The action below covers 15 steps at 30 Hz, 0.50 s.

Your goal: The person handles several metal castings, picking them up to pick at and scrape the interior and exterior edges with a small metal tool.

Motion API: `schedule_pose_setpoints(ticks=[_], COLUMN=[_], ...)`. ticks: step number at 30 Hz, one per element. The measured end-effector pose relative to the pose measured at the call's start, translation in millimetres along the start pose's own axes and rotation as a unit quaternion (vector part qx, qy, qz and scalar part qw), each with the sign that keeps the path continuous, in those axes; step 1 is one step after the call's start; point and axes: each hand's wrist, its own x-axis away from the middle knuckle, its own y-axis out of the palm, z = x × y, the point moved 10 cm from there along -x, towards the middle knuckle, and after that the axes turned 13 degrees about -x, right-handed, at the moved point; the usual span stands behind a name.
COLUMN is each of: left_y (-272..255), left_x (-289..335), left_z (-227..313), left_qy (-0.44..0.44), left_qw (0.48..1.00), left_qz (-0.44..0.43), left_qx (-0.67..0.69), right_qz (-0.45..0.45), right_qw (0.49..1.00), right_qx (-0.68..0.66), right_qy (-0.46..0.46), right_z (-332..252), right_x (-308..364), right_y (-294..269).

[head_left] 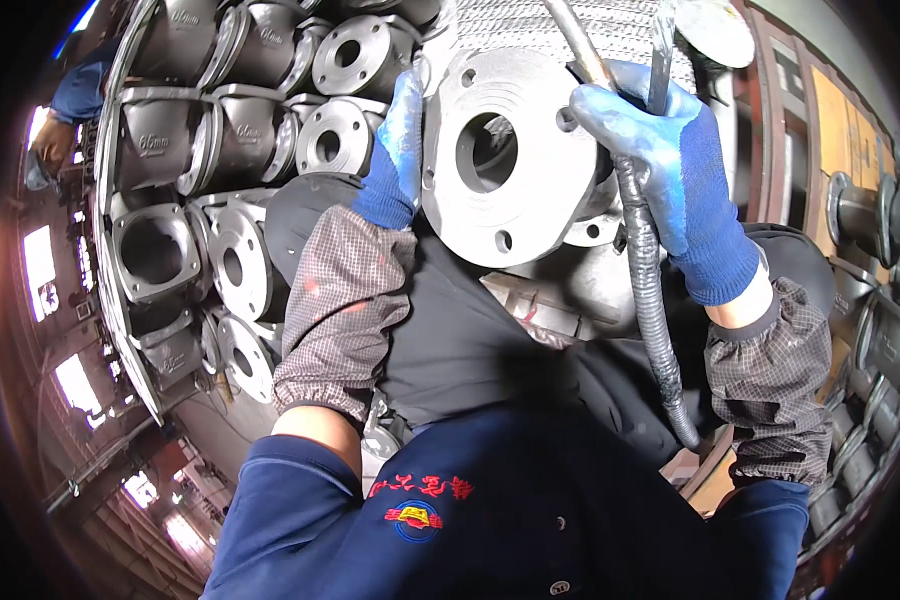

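Observation:
A grey cast flanged pipe fitting [545,180] stands in front of me, its round, ridged flange face with bolt holes and a central bore turned toward me. Along the flange's left rim, my left hand [398,150] in a blue glove lies with straight fingers, its contact on the far side hidden. My right hand [670,150], also gloved, is closed around a long metal bar with a black-wrapped lower part [642,250], at the flange's right edge. A second, thinner metal rod [661,55] rises behind that hand's fingers; whether it is gripped too cannot be made out.
Several similar castings [240,260] are stacked in rows at the left behind a metal edge. More dark fittings [860,370] crowd the right side near wooden boards [850,140]. A pale round disc [715,32] sits at the upper right. Another person's hand [52,145] shows far left.

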Motion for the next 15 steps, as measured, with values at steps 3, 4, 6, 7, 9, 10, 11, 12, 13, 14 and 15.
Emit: schedule_pose_setpoints(ticks=[3, 4, 6, 7, 9, 10, 11, 12, 13, 14, 15], left_y=[-27.2, -32.5, -33.0, -38.5, -47.6, -48.8, -48.7, -43.2, -35.2, -29.4, -24.5], left_x=[6.8, 6.3, 13.1, 14.8, 23.8, 30.7, 43.8, 58.5, 69.1, 73.5, 74.9], left_z=[-9.3, -11.0, -0.6, 4.3, 31.8, 42.3, 70.7, 82.6, 93.9, 99.6, 101.2], left_qy=[-0.024, 0.006, 0.04, 0.058, 0.151, 0.158, 0.277, 0.314, 0.331, 0.333, 0.33], left_qw=[0.997, 0.998, 0.996, 0.995, 0.964, 0.966, 0.879, 0.847, 0.83, 0.82, 0.819], left_qz=[0.07, 0.055, 0.081, 0.083, 0.12, 0.151, 0.197, 0.228, 0.241, 0.24, 0.235], left_qx=[0.009, 0.018, 0.006, -0.021, -0.182, -0.136, -0.333, -0.364, -0.38, -0.399, -0.407], right_qz=[-0.021, -0.028, -0.029, -0.027, -0.012, 0.0, 0.026, 0.053, 0.07, 0.084, 0.093], right_qw=[1.0, 0.999, 0.996, 0.993, 0.993, 0.996, 0.996, 0.996, 0.992, 0.993, 0.993], right_qx=[0.018, 0.034, 0.079, 0.104, 0.111, 0.092, 0.082, 0.073, 0.1, 0.069, 0.074], right_qy=[0.01, 0.004, -0.014, -0.041, -0.04, -0.013, -0.001, 0.013, 0.024, 0.033, 0.022], right_z=[0.8, 0.9, -0.1, -4.3, -4.4, -1.2, 2.5, 12.2, 21.4, 36.7, 39.4], right_x=[-1.0, -1.5, -4.1, -4.3, -3.6, -3.6, -4.1, -4.2, -6.5, -8.0, -11.5], right_y=[20.3, 24.5, 21.9, 20.6, 16.1, 12.5, 7.6, 1.5, -6.9, -14.8, -18.5])
